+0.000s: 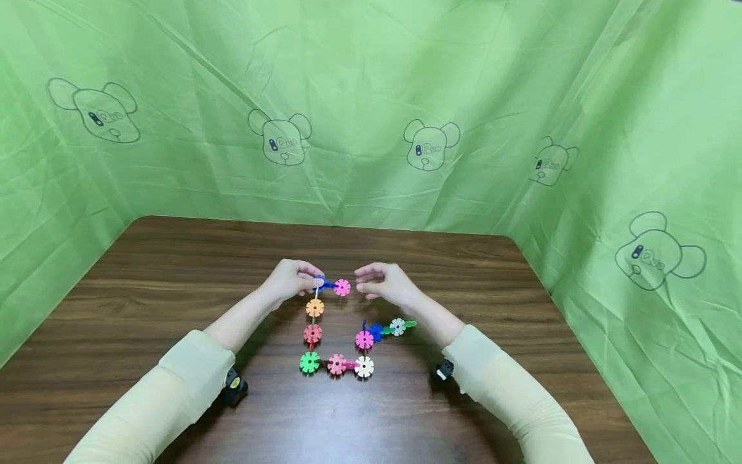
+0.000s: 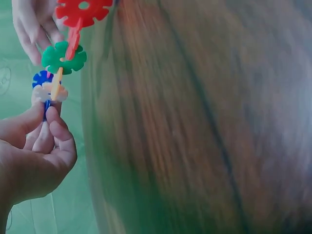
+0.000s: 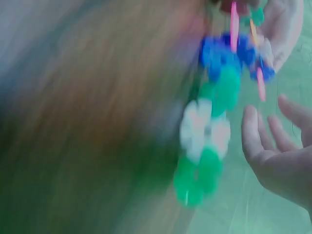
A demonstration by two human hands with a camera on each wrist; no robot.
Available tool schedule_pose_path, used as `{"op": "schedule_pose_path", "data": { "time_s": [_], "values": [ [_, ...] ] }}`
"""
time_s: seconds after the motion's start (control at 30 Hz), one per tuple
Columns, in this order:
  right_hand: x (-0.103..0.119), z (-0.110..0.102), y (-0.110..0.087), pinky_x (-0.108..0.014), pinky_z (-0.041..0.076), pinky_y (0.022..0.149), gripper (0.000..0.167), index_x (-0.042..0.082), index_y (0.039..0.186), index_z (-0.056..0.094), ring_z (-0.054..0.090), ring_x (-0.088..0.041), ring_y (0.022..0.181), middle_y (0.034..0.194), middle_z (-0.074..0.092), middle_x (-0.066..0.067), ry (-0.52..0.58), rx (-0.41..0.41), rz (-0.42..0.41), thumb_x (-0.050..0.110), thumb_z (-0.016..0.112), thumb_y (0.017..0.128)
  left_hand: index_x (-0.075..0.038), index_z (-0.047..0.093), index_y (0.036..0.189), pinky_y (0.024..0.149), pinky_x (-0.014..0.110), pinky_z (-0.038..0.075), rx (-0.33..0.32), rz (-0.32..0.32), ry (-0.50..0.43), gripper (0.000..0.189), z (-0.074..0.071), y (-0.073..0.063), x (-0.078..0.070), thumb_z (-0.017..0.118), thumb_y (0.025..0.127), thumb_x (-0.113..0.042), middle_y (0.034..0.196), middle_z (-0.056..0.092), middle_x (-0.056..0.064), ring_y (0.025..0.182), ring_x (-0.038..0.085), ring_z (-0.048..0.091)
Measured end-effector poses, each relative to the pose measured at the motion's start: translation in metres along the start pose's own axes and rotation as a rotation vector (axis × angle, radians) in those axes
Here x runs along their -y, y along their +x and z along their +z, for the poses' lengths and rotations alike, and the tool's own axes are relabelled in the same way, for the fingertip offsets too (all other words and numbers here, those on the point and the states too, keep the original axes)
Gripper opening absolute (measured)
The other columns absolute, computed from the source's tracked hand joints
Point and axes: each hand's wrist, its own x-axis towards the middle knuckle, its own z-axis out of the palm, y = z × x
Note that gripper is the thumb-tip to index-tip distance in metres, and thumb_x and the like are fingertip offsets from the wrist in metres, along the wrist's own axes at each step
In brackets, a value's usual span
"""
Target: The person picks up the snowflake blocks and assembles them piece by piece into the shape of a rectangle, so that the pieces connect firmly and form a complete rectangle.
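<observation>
A chain of notched plastic snowflake discs, linked edge to edge, bends in an open U over the table. My left hand (image 1: 292,280) pinches a blue disc (image 2: 47,111) at the chain's far left end between thumb and fingers. From there a pink disc (image 1: 342,287) juts to the right. Below run an orange disc (image 1: 315,307), a red disc (image 1: 313,333) and a green disc (image 1: 310,362). A white disc (image 1: 364,367) marks the near right corner. My right hand (image 3: 285,146) holds nothing; its slightly bent fingers stand just right of the pink disc, apart from it.
The chain's right branch ends in a pale disc (image 1: 397,327) and a green end disc (image 1: 414,323), close to my right forearm. A brown wooden table (image 1: 174,258) lies beneath. Green curtain cloth (image 1: 359,77) with mouse-head outlines hangs behind and at both sides.
</observation>
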Motion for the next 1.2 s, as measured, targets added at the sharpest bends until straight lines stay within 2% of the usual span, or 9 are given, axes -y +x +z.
{"op": "schedule_pose_path", "data": {
  "time_s": [0.2, 0.3, 0.43, 0.53, 0.6, 0.77, 0.87, 1.03, 1.2],
  "values": [
    [-0.009, -0.029, -0.018, -0.04, 0.051, 0.087, 0.029, 0.004, 0.111, 0.066, 0.064, -0.021, 0.099, 0.106, 0.069, -0.01, -0.499, 0.166, -0.224, 0.016, 0.07, 0.085, 0.004, 0.067, 0.105, 0.057, 0.027, 0.051, 0.041, -0.011, 0.018, 0.024, -0.002, 0.007, 0.007, 0.069, 0.086, -0.011, 0.072, 0.068, 0.005, 0.065, 0.014, 0.06],
    [-0.014, -0.034, -0.026, -0.039, 0.05, 0.089, 0.032, 0.007, 0.111, 0.066, 0.062, -0.021, 0.102, 0.108, 0.068, -0.005, -0.644, 0.299, -0.312, 0.023, 0.071, 0.085, 0.005, 0.066, 0.108, 0.059, 0.028, 0.052, 0.054, -0.008, 0.045, 0.027, -0.001, 0.006, 0.008, 0.069, 0.086, -0.01, 0.074, 0.067, 0.006, 0.067, 0.015, 0.06],
    [-0.019, -0.034, -0.032, -0.034, 0.045, 0.093, 0.039, 0.013, 0.113, 0.066, 0.056, -0.013, 0.105, 0.11, 0.065, 0.003, -0.788, 0.428, -0.373, 0.035, 0.073, 0.082, 0.004, 0.063, 0.115, 0.065, 0.03, 0.054, 0.053, -0.009, 0.071, 0.032, 0.0, 0.003, 0.007, 0.068, 0.087, -0.009, 0.086, 0.069, 0.011, 0.072, 0.016, 0.063],
    [-0.024, -0.034, -0.033, -0.029, 0.044, 0.093, 0.04, 0.015, 0.113, 0.066, 0.055, -0.009, 0.105, 0.11, 0.063, 0.006, -0.809, 0.475, -0.384, 0.039, 0.073, 0.081, 0.004, 0.061, 0.119, 0.07, 0.032, 0.055, 0.038, 0.0, 0.081, 0.034, 0.001, -0.001, 0.007, 0.067, 0.087, -0.008, 0.098, 0.069, 0.016, 0.079, 0.018, 0.065],
    [-0.026, -0.035, -0.034, -0.027, 0.046, 0.091, 0.039, 0.015, 0.112, 0.065, 0.056, -0.01, 0.103, 0.109, 0.063, 0.005, -0.793, 0.486, -0.382, 0.038, 0.073, 0.082, 0.003, 0.061, 0.12, 0.075, 0.035, 0.055, 0.019, 0.035, 0.14, 0.035, 0.001, -0.006, 0.006, 0.067, 0.088, -0.009, 0.105, 0.068, 0.018, 0.086, 0.021, 0.066],
    [-0.024, -0.038, -0.038, -0.03, 0.05, 0.082, 0.03, 0.012, 0.108, 0.066, 0.059, -0.016, 0.092, 0.103, 0.064, 0.0, -0.75, 0.46, -0.382, 0.028, 0.073, 0.083, -0.005, 0.065, 0.117, 0.089, 0.044, 0.048, -0.093, 0.189, 0.363, 0.033, 0.007, -0.027, -0.004, 0.07, 0.085, -0.016, 0.113, 0.067, 0.012, 0.105, 0.028, 0.061],
    [-0.022, -0.038, -0.041, -0.031, 0.05, 0.08, 0.029, 0.012, 0.106, 0.067, 0.059, -0.017, 0.09, 0.1, 0.064, -0.001, -0.76, 0.451, -0.388, 0.028, 0.073, 0.083, -0.007, 0.067, 0.112, 0.088, 0.046, 0.048, -0.128, 0.273, 0.425, 0.032, 0.018, -0.042, -0.014, 0.073, 0.083, -0.02, 0.11, 0.068, 0.01, 0.103, 0.03, 0.061],
    [-0.022, -0.031, -0.047, -0.029, 0.05, 0.075, 0.03, 0.013, 0.103, 0.067, 0.057, -0.016, 0.086, 0.099, 0.061, 0.001, -0.804, 0.434, -0.357, 0.033, 0.073, 0.082, -0.006, 0.067, 0.105, 0.081, 0.039, 0.051, -0.09, 0.31, 0.429, 0.034, 0.047, -0.065, -0.022, 0.077, 0.078, -0.025, 0.1, 0.068, 0.008, 0.091, 0.023, 0.063],
    [-0.021, -0.027, -0.047, -0.028, 0.05, 0.074, 0.017, 0.013, 0.097, 0.068, 0.058, -0.013, 0.084, 0.096, 0.062, 0.001, -0.803, 0.396, -0.34, 0.021, 0.072, 0.083, -0.007, 0.065, 0.094, 0.074, 0.029, 0.05, -0.001, 0.315, 0.465, 0.035, 0.076, -0.08, -0.022, 0.08, 0.074, -0.032, 0.086, 0.065, 0.002, 0.079, 0.014, 0.059]
  ]
}}
